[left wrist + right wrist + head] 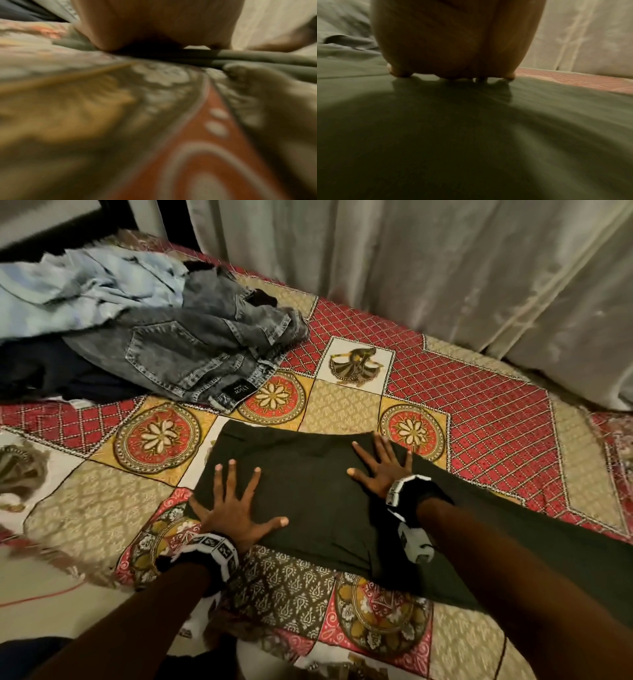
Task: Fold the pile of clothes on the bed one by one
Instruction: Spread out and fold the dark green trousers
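Note:
A dark olive garment [308, 491] lies flat on the patterned bedspread [479, 412], partly folded, with a long part trailing toward the lower right. My left hand [236, 508] presses flat on its left edge, fingers spread. My right hand [380, 470] presses flat near its far right corner, fingers spread too. In the right wrist view the palm [453, 47] rests on the olive cloth [471, 135]. The left wrist view shows the palm [154, 24] at the cloth's edge [257, 58]. A pile of unfolded clothes [137, 313] sits at the far left.
The pile holds grey jeans [191, 354], a light blue denim piece [75, 289] and a dark garment [51, 371]. Pale curtains [445, 268] hang behind the bed. Floor with an orange cable [41, 597] shows at the lower left.

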